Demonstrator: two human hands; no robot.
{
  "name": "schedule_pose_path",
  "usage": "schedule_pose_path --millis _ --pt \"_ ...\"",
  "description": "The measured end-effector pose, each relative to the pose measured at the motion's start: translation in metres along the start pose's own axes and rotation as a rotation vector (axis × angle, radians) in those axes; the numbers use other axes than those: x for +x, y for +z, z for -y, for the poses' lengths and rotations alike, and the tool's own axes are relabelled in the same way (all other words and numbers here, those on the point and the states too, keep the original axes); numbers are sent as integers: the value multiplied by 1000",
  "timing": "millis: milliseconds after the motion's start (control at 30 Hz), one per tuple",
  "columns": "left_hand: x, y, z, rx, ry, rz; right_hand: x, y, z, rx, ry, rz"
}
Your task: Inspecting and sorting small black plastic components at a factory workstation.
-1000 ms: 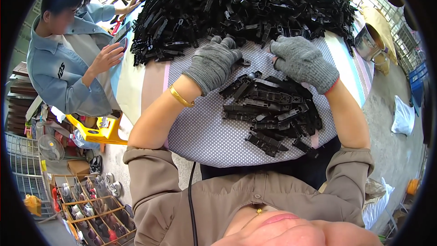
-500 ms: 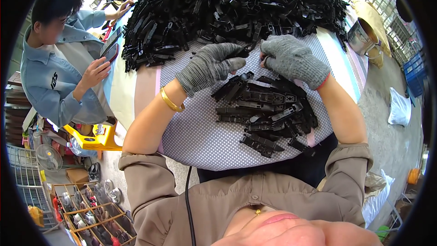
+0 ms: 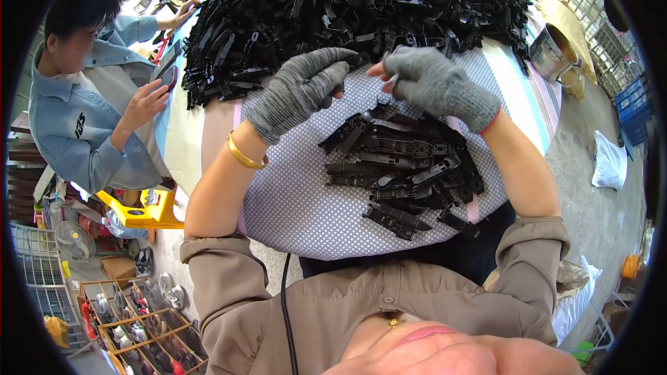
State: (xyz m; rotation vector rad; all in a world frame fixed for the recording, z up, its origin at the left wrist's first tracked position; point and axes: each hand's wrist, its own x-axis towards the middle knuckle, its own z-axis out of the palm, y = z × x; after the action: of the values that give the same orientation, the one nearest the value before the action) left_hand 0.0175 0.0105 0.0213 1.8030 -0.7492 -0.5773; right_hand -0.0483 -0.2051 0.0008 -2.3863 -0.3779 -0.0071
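In grey knitted gloves with bare fingertips, both my hands are raised over the table, fingertips facing each other. My left hand [image 3: 299, 90] is closed, thumb against bent fingers, with a small black plastic part [image 3: 358, 62] at its fingertips; the grip is partly hidden. A little to the right, my right hand [image 3: 441, 83] has bent fingers with a gap between fingertips and thumb, and nothing shows in it. It is slightly blurred. Nearer me lies a small pile of long black plastic parts [image 3: 410, 146] on the dotted cloth [image 3: 292, 194].
A large heap of black plastic parts [image 3: 333, 7] covers the far side of the table. At left, a person in a light blue jacket [image 3: 90, 125] holds a phone [image 3: 169, 76]. A metal pot [image 3: 552, 52] stands at right. Below left are a yellow stool [image 3: 149, 212] and a shoe rack [image 3: 142, 330].
My left hand has moved left and slightly up, its fingers bent more. My right hand has shifted slightly left and turned, showing its bare fingertips. The near pile looks the same.
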Motion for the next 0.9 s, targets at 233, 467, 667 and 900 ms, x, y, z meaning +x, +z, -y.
schedule_pose_path --millis 233,467,667,900 --pt "-3 6 0 168 55 65 -8 0 4 -324 -225 112" --pt "-7 15 1 100 -15 77 -2 -5 4 260 175 -144" --pt "-7 25 -3 93 86 2 -7 4 1 1064 244 -266" --pt "-7 27 -4 61 72 -48 -10 5 7 1198 400 -304"
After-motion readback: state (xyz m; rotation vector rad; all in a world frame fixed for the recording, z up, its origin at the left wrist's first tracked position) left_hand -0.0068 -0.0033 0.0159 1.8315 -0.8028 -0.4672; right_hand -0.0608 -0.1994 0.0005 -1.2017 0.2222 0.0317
